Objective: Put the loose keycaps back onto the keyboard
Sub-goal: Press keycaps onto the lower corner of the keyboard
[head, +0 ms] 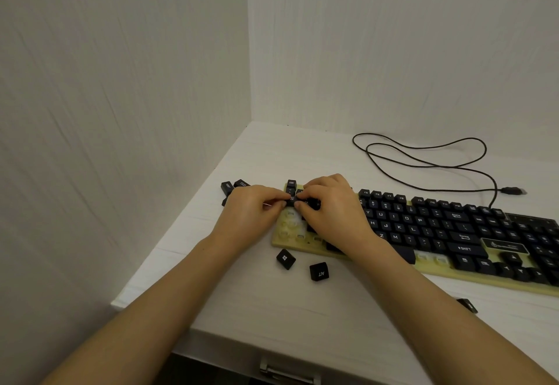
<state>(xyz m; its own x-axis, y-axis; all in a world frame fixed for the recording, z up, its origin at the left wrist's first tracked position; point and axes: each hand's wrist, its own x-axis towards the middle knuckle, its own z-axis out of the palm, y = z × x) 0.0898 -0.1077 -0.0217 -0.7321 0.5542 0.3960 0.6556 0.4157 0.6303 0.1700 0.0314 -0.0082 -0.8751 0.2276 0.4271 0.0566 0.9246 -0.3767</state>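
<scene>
A black-keyed keyboard [429,266] on a yellowish base lies across the white desk. Its left end shows bare white switch sockets [290,224]. My left hand [251,212] and my right hand [329,206] meet over that end, fingertips pinching a black keycap [291,201] set on the keyboard's left column below the ESC key [291,183]. Loose keycaps lie on the desk: a Windows keycap [286,259] and an ALT keycap [319,271] in front of the keyboard, and a small group [233,187] behind my left hand.
The keyboard's black cable [423,164] loops over the back of the desk to a USB plug [514,191]. Another dark keycap [467,305] lies near my right forearm. White walls close the desk at left and back. A drawer handle [287,371] sits below the front edge.
</scene>
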